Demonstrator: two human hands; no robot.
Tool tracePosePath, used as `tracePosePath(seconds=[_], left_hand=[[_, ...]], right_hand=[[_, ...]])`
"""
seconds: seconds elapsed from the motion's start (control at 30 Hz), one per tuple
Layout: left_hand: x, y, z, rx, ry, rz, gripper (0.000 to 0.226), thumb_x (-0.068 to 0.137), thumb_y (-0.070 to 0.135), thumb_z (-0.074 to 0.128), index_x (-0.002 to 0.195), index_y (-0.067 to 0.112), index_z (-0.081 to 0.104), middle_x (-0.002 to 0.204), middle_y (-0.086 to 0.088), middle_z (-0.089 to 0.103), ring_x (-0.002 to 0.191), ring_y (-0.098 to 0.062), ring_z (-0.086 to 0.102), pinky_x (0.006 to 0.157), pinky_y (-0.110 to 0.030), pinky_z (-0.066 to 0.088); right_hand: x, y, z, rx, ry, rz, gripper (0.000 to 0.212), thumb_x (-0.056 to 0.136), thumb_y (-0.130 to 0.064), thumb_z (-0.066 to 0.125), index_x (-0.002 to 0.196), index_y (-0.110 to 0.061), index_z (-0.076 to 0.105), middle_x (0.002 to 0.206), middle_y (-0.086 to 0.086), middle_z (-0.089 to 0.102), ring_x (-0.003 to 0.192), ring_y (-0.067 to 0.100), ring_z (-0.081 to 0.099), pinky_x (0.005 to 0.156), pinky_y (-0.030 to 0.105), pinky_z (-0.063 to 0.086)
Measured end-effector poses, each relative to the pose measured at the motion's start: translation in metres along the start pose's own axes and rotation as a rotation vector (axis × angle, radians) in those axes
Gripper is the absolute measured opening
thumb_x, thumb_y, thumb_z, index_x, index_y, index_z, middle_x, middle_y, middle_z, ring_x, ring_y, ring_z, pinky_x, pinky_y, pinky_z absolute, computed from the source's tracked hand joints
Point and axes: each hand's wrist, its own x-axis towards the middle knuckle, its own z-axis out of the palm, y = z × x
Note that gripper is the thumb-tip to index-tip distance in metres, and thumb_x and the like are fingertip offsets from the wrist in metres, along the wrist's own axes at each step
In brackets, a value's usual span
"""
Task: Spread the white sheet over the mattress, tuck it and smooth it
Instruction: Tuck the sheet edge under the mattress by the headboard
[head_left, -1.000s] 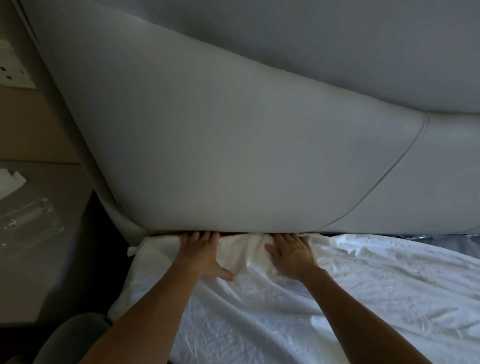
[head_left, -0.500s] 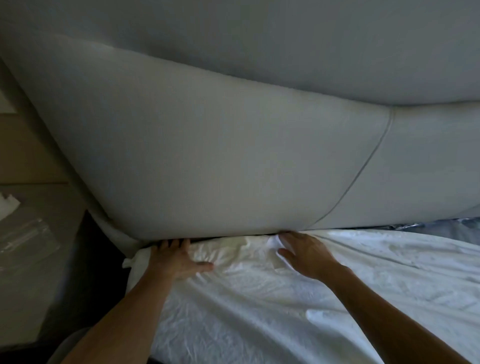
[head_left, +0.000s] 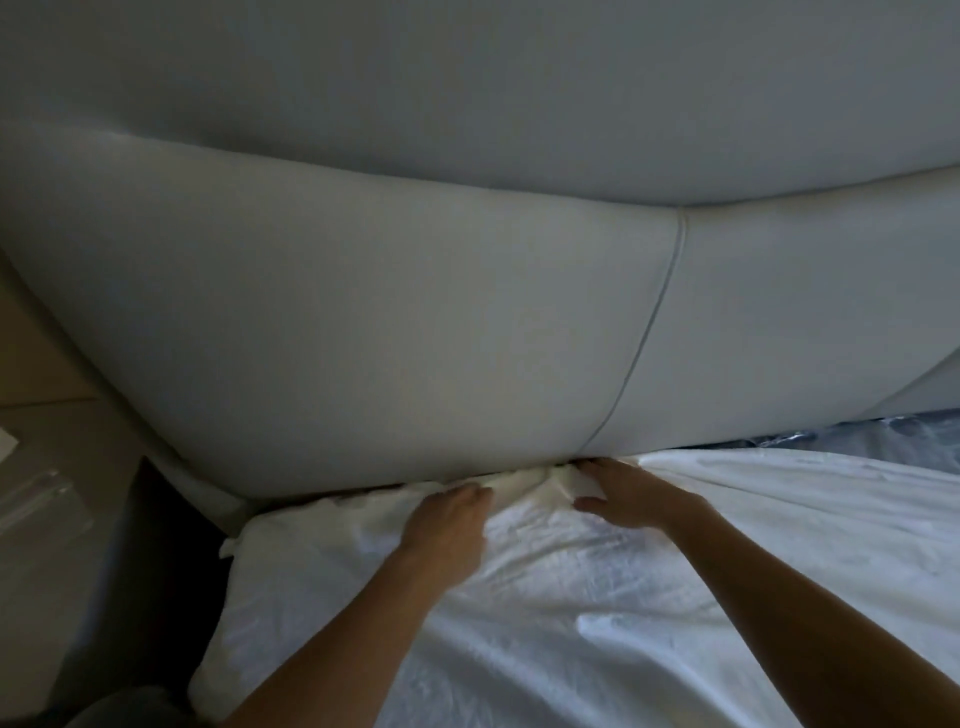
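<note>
I see the sheet covering the mattress's head end, bunched against the headboard. My left hand presses flat there, fingers together; my right hand lies spread beside it. Bare plastic-wrapped mattress shows at the far right edge. The gap under the headboard is dark; fingertips blur.

Both arms extended forward, bare. Left hand palm-down, fingers curled; right hand palm-down, fingers spread, just beside left.
</note>
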Motion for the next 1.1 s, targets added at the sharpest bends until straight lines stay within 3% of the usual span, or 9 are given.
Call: tracePosePath(seconds=[0.17, 0.4, 0.5, 0.57, 0.67, 0.73, 0.8, 0.93, 1.1], left_hand=[[0.058, 0.093, 0.024, -0.01, -0.052, 0.168, 0.089, 0.079, 0.043, 0.075, 0.149, 0.021, 0.023, 0.158, -0.004, 0.022, 0.144, -0.027, 0.023, 0.116, -0.044, 0.027], [0.082, 0.112, 0.054, 0.15, -0.142, 0.042, 0.118, 0.068, 0.058, 0.076, 0.154, 0.03, 0.001, 0.163, 0.001, -0.002, 0.149, -0.028, 0.006, 0.117, -0.052, 0.015], [0.082, 0.123, 0.049, 0.191, -0.159, -0.008, 0.122, 0.067, 0.054, 0.08, 0.154, 0.026, -0.001, 0.162, -0.002, 0.001, 0.147, -0.032, 0.009, 0.114, -0.055, 0.022], [0.084, 0.131, 0.043, 0.216, -0.168, -0.039, 0.124, 0.065, 0.051, 0.082, 0.154, 0.024, -0.001, 0.16, -0.003, 0.003, 0.145, -0.033, 0.012, 0.111, -0.057, 0.027], [0.084, 0.139, 0.038, 0.223, -0.172, -0.075, 0.125, 0.064, 0.046, 0.085, 0.153, 0.022, 0.001, 0.158, -0.004, 0.006, 0.142, -0.033, 0.014, 0.107, -0.061, 0.03], [0.085, 0.142, 0.038, 0.213, -0.201, -0.103, 0.125, 0.065, 0.042, 0.086, 0.153, 0.021, 0.0, 0.16, -0.005, 0.001, 0.145, -0.034, 0.01, 0.108, -0.063, 0.028], [0.087, 0.141, 0.039, 0.211, -0.216, -0.113, 0.126, 0.065, 0.041, 0.087, 0.153, 0.02, 0.0, 0.161, -0.005, -0.004, 0.146, -0.034, 0.007, 0.108, -0.064, 0.027], [0.089, 0.139, 0.037, 0.228, -0.206, -0.09, 0.129, 0.059, 0.044, 0.089, 0.152, 0.02, 0.002, 0.16, -0.005, -0.001, 0.145, -0.033, 0.011, 0.104, -0.062, 0.033], [0.092, 0.131, 0.041, 0.263, -0.206, -0.057, 0.133, 0.059, 0.055, 0.085, 0.153, 0.022, -0.004, 0.159, -0.005, -0.005, 0.146, -0.036, 0.004, 0.11, -0.065, 0.021]], right_hand=[[-0.05, 0.084, -0.001, 0.02, 0.257, 0.219, 0.048, 0.098, -0.046, 0.049, 0.143, -0.03, 0.046, 0.142, -0.002, 0.053, 0.126, 0.021, 0.052, 0.098, 0.033, 0.044], [-0.049, 0.15, 0.018, 0.085, 0.073, 0.344, 0.062, 0.102, -0.055, 0.024, 0.156, -0.026, 0.015, 0.165, -0.005, 0.008, 0.151, 0.016, 0.007, 0.118, 0.055, 0.013], [-0.036, 0.156, 0.012, 0.196, 0.121, 0.296, 0.056, 0.102, -0.055, 0.019, 0.153, -0.032, 0.024, 0.163, -0.009, 0.016, 0.15, 0.016, 0.015, 0.118, 0.056, 0.011], [-0.033, 0.163, 0.006, 0.185, 0.167, 0.238, 0.047, 0.104, -0.044, 0.03, 0.147, -0.03, 0.04, 0.157, -0.002, 0.031, 0.143, 0.022, 0.031, 0.115, 0.052, 0.022], [-0.034, 0.168, 0.009, 0.085, 0.449, 0.171, 0.026, 0.094, -0.021, 0.062, 0.119, -0.016, 0.07, 0.124, 0.01, 0.065, 0.117, 0.034, 0.055, 0.084, 0.043, 0.052], [-0.035, 0.165, 0.017, 0.056, 0.635, 0.208, 0.012, 0.083, -0.013, 0.075, 0.094, -0.009, 0.076, 0.102, 0.015, 0.068, 0.099, 0.04, 0.06, 0.059, 0.042, 0.055], [-0.033, 0.158, 0.023, 0.054, 0.72, 0.247, 0.008, 0.078, -0.01, 0.079, 0.084, -0.007, 0.075, 0.093, 0.016, 0.066, 0.086, 0.04, 0.06, 0.053, 0.042, 0.054], [-0.03, 0.155, 0.032, 0.041, 0.73, 0.155, 0.012, 0.089, -0.02, 0.069, 0.093, -0.01, 0.074, 0.096, 0.011, 0.07, 0.08, 0.037, 0.065, 0.068, 0.04, 0.054], [-0.025, 0.157, 0.024, -0.037, 0.449, 0.16, 0.058, 0.1, -0.051, 0.023, 0.114, -0.017, 0.068, 0.117, 0.007, 0.068, 0.113, 0.028, 0.06, 0.102, 0.039, 0.043]])
